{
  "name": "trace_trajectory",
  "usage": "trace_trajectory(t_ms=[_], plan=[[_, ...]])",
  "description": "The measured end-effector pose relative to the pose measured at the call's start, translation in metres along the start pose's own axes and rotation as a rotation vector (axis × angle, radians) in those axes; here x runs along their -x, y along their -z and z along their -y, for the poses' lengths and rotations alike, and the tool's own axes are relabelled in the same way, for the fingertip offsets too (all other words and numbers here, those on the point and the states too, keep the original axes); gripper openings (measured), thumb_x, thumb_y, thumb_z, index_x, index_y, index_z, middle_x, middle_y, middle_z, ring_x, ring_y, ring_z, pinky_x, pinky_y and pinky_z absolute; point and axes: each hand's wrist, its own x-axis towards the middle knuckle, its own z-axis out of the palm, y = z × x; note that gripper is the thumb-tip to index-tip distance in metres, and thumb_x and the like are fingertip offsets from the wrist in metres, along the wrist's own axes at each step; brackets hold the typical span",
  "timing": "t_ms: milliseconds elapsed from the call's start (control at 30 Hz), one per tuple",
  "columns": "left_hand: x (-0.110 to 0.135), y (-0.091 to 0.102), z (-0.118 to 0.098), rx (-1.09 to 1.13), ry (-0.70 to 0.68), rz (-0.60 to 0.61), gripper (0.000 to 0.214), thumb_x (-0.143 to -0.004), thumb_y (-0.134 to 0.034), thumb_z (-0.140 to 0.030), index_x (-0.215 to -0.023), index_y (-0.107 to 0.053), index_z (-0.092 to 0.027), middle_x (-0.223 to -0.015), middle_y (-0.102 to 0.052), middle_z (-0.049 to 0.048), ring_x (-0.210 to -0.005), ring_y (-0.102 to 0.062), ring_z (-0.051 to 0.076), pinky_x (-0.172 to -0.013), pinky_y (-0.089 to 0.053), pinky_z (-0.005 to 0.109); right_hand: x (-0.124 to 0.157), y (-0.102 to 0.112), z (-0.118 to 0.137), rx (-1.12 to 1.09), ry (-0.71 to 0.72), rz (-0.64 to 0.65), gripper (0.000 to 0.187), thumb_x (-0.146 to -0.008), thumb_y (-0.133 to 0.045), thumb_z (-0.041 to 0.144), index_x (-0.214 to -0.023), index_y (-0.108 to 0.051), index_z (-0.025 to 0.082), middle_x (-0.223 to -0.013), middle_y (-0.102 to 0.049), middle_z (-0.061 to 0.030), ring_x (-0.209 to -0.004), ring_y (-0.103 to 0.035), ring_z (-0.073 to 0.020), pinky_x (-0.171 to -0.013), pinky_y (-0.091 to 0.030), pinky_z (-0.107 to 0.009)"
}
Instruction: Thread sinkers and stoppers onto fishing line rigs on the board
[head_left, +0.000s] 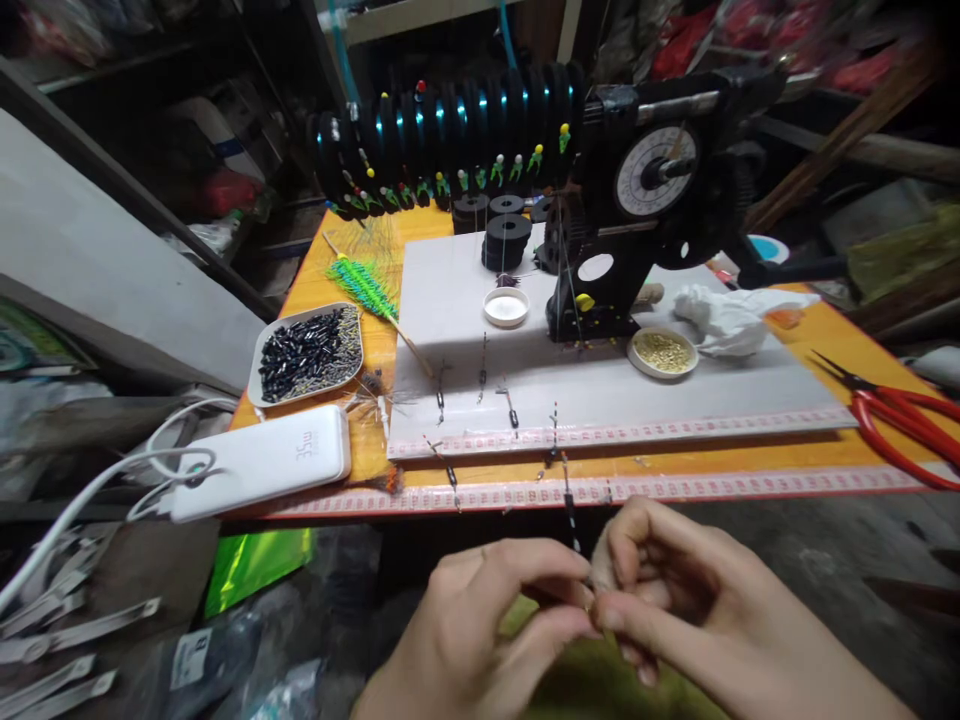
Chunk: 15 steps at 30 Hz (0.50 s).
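Observation:
Low in front of the table edge, my left hand (502, 610) and my right hand (682, 600) meet fingertip to fingertip. Both are closed in a pinch; what lies between the fingers is too small and hidden to make out. A whitish wrap or scrap (604, 560) shows at my right fingers. Just above the fingertips hangs a thin line with a black tubular piece (569, 508). More small line rigs with black pieces, such as one black piece (513, 416), hang beside it, over the white board (600, 400).
A black winding machine (622, 240) with a dial and a row of spools stands behind. A tray of black tubes (300, 355), a white power bank (262, 462), a dish of gold bits (663, 354), a small white dish (505, 307) and red-handled pliers (892, 430) lie around.

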Motion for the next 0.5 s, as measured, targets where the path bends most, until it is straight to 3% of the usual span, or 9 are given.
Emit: trace_trajectory(t_ms=[100, 233, 367, 500], plan=[[-0.011, 0.009, -0.004, -0.174, -0.178, 0.228, 0.015, -0.096, -0.052, -0.010, -0.110, -0.055, -0.015, -0.078, -0.070, 0.0040, -0.066, -0.064, 0.012, -0.064, -0.052, 0.019, -0.003, 0.005, 0.006, 0.031, -0.065, 0.079, 0.023, -0.078, -0.071, 0.017, -0.077, -0.047, 0.020, -0.060, -0.058, 0.0052, -0.053, -0.060, -0.0088, -0.051, -0.044, -0.017], [-0.022, 0.011, -0.007, -0.238, -0.332, 0.389, 0.016, -0.101, -0.041, -0.014, -0.110, -0.055, -0.014, -0.073, -0.068, 0.0005, -0.058, -0.053, 0.011, -0.057, -0.044, 0.022, -0.008, 0.009, 0.010, -0.065, -0.142, 0.185, 0.024, -0.077, -0.065, 0.009, -0.076, -0.044, 0.020, -0.054, -0.058, 0.0070, -0.047, -0.058, -0.0069, -0.047, -0.042, -0.014], [-0.026, 0.008, -0.008, 0.023, -0.222, 0.396, 0.032, -0.088, -0.050, 0.003, -0.111, -0.051, -0.019, -0.094, -0.075, 0.0011, -0.073, -0.064, 0.011, -0.074, -0.051, 0.020, -0.014, 0.010, 0.003, -0.196, -0.194, 0.239, 0.034, -0.076, -0.077, 0.018, -0.076, -0.042, 0.020, -0.050, -0.059, 0.0071, -0.043, -0.057, -0.0066, -0.042, -0.040, -0.012], [-0.024, 0.002, -0.006, 0.223, -0.073, 0.280, 0.039, -0.084, -0.046, 0.009, -0.107, -0.050, -0.023, -0.088, -0.073, 0.0015, -0.081, -0.068, 0.012, -0.080, -0.054, 0.023, -0.019, 0.008, -0.006, -0.318, -0.079, 0.252, 0.039, -0.081, -0.078, 0.037, -0.080, -0.043, 0.019, -0.052, -0.059, 0.0062, -0.046, -0.060, -0.0073, -0.044, -0.041, -0.012]])
